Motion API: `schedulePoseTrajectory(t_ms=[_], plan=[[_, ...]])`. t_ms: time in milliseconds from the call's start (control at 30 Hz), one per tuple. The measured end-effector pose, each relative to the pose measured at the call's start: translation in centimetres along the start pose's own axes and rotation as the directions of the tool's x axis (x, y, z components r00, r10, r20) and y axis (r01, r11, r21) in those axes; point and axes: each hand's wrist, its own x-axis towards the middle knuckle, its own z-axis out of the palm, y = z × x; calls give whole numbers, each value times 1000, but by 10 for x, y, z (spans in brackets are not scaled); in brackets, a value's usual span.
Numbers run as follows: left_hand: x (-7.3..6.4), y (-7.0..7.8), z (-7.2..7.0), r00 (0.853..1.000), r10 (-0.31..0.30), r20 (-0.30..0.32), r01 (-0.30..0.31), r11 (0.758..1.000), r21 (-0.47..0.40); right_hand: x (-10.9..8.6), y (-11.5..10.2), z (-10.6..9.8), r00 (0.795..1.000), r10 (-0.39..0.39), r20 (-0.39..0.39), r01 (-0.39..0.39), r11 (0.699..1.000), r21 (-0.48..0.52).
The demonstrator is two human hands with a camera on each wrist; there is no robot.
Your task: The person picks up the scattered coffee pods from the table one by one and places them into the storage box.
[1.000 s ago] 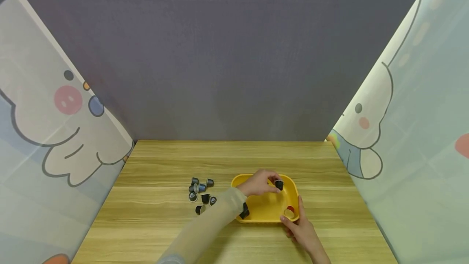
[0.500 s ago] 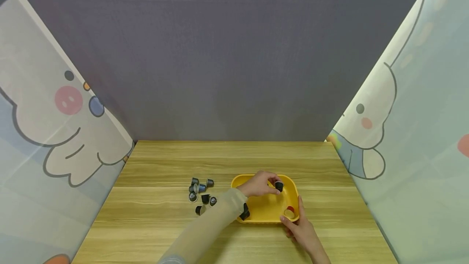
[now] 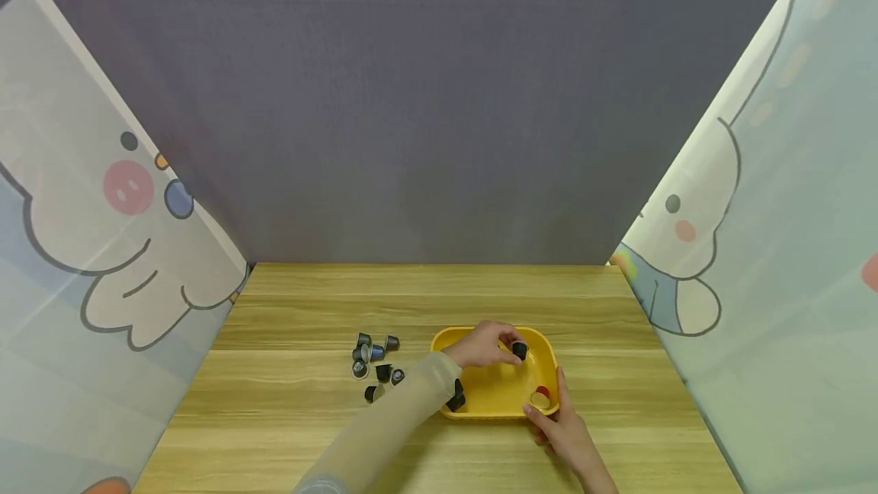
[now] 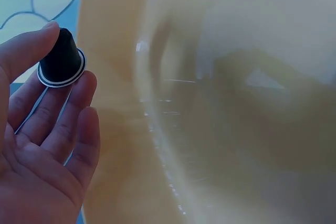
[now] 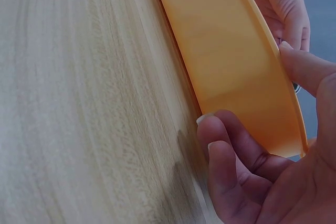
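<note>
Between thumb and fingers my left hand (image 3: 482,344) pinches a black coffee capsule (image 4: 62,59), held over the right part of a yellow tray (image 3: 494,415). The left wrist view shows the capsule's narrow end up and its silver rim down by the fingers. My right hand (image 3: 568,433) grips the tray's near right corner, thumb at the rim and curled fingers (image 5: 223,166) against the outer wall. Inside the tray, a capsule with red and pale gold parts (image 3: 541,399) lies by that corner. Black capsules (image 3: 456,398) lie at the left end, partly hidden by my left sleeve.
Several dark capsules (image 3: 383,373) and a blue one (image 3: 377,353) lie loose on the wooden table (image 3: 288,387) left of the tray. A grey panel (image 3: 432,136) rises behind the table, with cartoon-printed sheets (image 3: 768,311) at both sides.
The capsule in my left hand has dipped and tilted slightly. My right hand keeps its grip on the tray's corner.
</note>
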Motion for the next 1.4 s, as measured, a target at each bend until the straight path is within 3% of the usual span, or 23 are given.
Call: schedulePoseTrajectory(t_ms=[500,900,1400], plan=[[9,-22,13,999,-4,33,4,1000,-21,2,2,2,1000,-14,-3,14,1000,-6],[7,-20,10,999,-31,43,34,997,-70,2,0,2,1000,-8,-9,7,1000,-8],[1,-8,-7,999,30,-23,-32,997,-75,-1,-1,1,1000,-13,-2,13,1000,-23]])
